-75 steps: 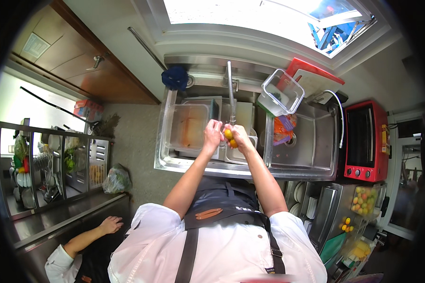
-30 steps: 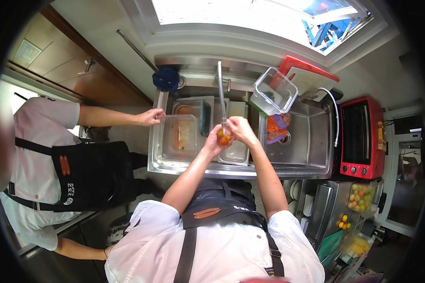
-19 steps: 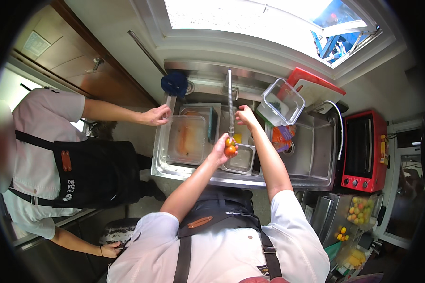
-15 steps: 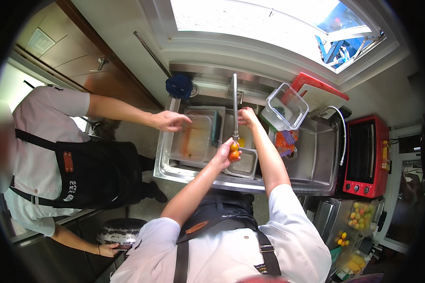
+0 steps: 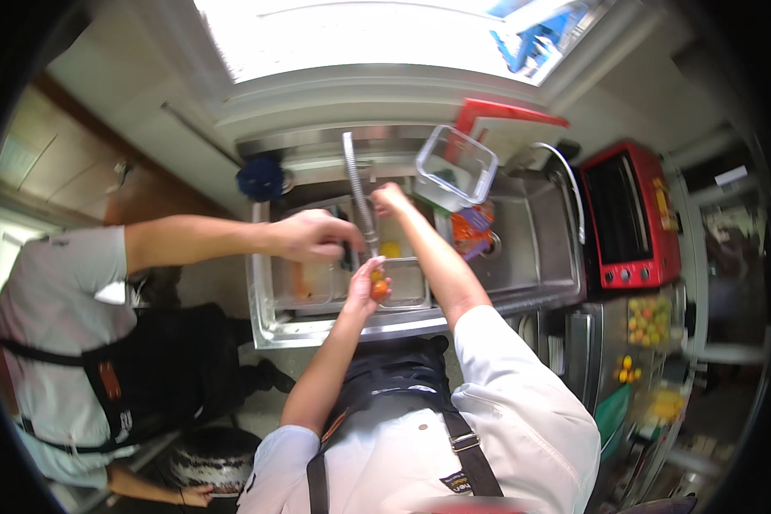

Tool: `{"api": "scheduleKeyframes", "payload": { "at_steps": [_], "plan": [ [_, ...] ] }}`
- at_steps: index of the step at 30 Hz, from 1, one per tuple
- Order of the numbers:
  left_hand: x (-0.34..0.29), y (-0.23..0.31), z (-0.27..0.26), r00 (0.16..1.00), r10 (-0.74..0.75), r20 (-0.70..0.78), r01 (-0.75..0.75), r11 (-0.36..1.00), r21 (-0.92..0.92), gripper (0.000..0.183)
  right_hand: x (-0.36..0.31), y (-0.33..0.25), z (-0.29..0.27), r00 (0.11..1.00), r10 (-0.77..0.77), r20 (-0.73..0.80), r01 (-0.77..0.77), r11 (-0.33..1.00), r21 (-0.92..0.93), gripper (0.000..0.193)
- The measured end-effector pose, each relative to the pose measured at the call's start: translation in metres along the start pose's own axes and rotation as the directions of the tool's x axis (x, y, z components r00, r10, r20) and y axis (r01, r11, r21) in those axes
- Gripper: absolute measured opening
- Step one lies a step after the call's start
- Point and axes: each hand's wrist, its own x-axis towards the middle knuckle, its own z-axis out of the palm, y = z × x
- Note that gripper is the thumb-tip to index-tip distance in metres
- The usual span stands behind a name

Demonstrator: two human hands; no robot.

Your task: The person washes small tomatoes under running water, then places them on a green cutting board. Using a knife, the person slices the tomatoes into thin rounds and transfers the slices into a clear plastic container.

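My left hand [image 5: 367, 289] is closed around small orange and yellow tomatoes [image 5: 379, 289], just below the end of the coiled-spring tap [image 5: 357, 184]. Beyond it, my right hand [image 5: 390, 199] reaches to the tap's base by the back wall; its fingers are blurred. Below my hands, a small steel pan [image 5: 414, 294] sits in the left basin, and something yellow [image 5: 390, 249] lies behind it. From the left, a co-worker's hand [image 5: 317, 236] extends over a clear plastic tub [image 5: 284, 295] with cloudy contents, its fingers close to the tap head.
A clear square container [image 5: 457, 167] stands tilted between the basins, beside an orange and purple packet [image 5: 471, 230]. Red and white boards [image 5: 514, 124] lean behind. A red toaster oven [image 5: 632, 214] stands right of the sink. Tomatoes [image 5: 649, 321] fill a bin at lower right.
My view has shifted, so the sink sits further left. The co-worker's hand has moved right, toward the tap. My left hand keeps the tomatoes beneath the tap; my right hand remains near its base.
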Motion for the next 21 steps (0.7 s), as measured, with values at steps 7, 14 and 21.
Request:
{"api": "scheduleKeyframes", "payload": {
  "at_steps": [7,14,21],
  "plan": [
    [-0.005,-0.012,0.013,0.999,0.024,-0.028,-0.015,0.962,0.274,0.017,-0.094,0.096,-0.039,0.944,-0.246,0.219,0.271,0.958,-0.091,0.031],
    [-0.009,-0.024,0.079,0.959,0.167,0.23,-0.283,0.635,0.719,0.018,-0.207,0.168,-0.121,0.954,-0.293,-0.065,0.272,0.935,-0.227,0.034],
    [0.015,-0.018,0.15,0.747,0.223,0.626,-0.664,0.256,0.702,0.02,-0.291,0.233,-0.181,0.917,-0.335,-0.216,0.305,0.939,-0.162,0.026]
  ]
}}
